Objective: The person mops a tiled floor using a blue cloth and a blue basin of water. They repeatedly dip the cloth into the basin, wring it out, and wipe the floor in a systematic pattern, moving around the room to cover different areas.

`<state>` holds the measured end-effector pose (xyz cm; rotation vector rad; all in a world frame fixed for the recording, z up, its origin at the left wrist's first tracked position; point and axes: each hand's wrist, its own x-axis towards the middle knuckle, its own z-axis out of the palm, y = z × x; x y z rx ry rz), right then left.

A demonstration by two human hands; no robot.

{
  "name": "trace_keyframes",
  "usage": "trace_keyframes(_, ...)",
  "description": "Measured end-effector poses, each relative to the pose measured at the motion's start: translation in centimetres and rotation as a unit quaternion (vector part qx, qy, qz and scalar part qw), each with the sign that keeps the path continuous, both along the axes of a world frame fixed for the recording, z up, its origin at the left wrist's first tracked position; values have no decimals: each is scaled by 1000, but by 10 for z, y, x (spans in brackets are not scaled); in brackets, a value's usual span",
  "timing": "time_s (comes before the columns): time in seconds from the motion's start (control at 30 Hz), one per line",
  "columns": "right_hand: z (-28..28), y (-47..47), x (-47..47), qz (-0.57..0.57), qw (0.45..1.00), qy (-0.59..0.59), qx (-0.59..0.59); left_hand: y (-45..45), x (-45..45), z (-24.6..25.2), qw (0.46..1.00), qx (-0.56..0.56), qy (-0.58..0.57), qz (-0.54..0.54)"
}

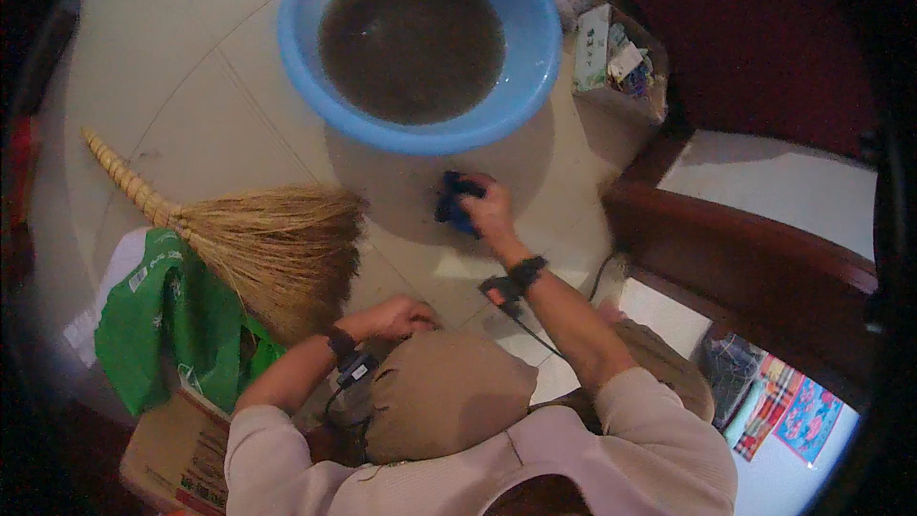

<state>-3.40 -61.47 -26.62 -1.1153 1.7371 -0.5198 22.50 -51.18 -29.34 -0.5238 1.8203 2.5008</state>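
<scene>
My right hand [493,213] grips a crumpled dark blue cloth [451,209] at the tiled floor, just below the near rim of a blue plastic basin [423,140]. Murky brown water [412,43] fills the lower part of that basin. My left hand [398,318] rests by my bent knee [451,387], its fingers curled in and nothing visible in them; the palm side is hidden. To the left of it lies a straw broom [279,251], bristles towards me and bound handle pointing to the upper left.
A green bag [172,322] lies under the broom, above a cardboard box [172,451]. An open carton of small items [630,72] stands right of the basin. Dark red wooden furniture [745,236] borders the right side. A black cable [600,276] runs along the floor.
</scene>
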Motion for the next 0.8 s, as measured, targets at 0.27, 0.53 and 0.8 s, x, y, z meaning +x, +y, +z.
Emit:
trace_keyframes(0.27,147,-94,-73,-158,862,-479,-50,-21,-11,3,999,2,-21,-46)
trace_keyframes(0.53,140,-227,-22,-96,936,-312,-133,-28,-11,-1,998,-48,14,-28)
trace_keyframes(0.8,2,-261,-11,212,857,280,-376,-28,-10,-16,997,-69,5,-31)
